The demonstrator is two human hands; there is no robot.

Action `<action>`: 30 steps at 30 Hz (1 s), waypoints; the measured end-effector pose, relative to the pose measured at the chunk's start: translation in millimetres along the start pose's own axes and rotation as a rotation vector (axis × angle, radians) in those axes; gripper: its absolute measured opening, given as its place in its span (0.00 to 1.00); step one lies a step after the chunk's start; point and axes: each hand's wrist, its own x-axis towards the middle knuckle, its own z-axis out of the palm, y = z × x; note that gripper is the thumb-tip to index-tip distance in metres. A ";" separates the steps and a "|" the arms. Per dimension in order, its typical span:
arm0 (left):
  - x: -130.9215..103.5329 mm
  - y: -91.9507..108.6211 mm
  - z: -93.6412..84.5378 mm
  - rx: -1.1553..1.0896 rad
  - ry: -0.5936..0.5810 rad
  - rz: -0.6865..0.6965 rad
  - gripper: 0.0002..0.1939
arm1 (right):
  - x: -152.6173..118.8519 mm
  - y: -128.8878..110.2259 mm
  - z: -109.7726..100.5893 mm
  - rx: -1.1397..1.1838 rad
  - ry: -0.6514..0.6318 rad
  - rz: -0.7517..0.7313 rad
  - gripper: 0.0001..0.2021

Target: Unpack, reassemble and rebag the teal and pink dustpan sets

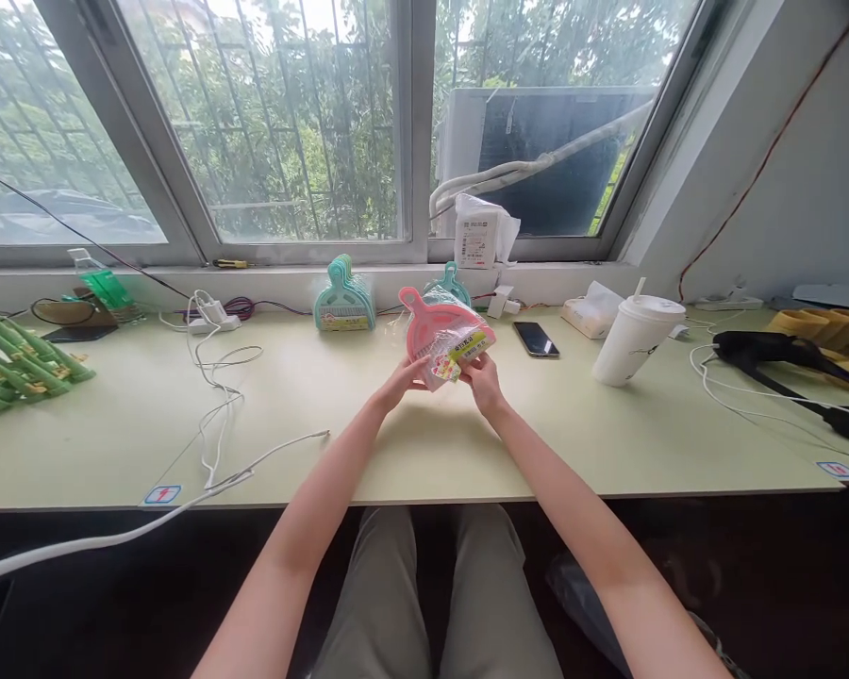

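A pink mini dustpan (428, 330) in clear plastic wrap, with a yellow-green label, is held tilted above the table, its handle loop up and to the left. My left hand (405, 375) grips its lower left edge, and my right hand (482, 383) is closed on the lower right near the label. Just behind it, a teal dustpan (453, 278), also wrapped, is partly hidden. Further left, several wrapped teal dustpans (344, 297) stand upright together against the sill.
Right of my hands lie a phone (536, 339), a tissue pack (590, 311) and a white lidded cup (637, 341) with a straw. White cables (216, 405) trail over the table's left side, near green plant stalks (24, 363). A black strap (764, 363) lies far right.
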 end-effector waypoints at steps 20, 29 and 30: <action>12.4 -28.5 28.7 0.321 0.489 0.372 0.55 | 4.2 3.4 -4.3 0.035 0.005 -0.028 0.20; -5.9 -8.1 33.5 1.194 0.627 0.628 0.24 | 4.5 2.2 -3.0 -0.092 -0.057 -0.048 0.23; -5.2 -8.0 31.3 1.219 0.623 0.608 0.23 | 3.8 3.0 -1.8 -0.098 -0.072 -0.040 0.23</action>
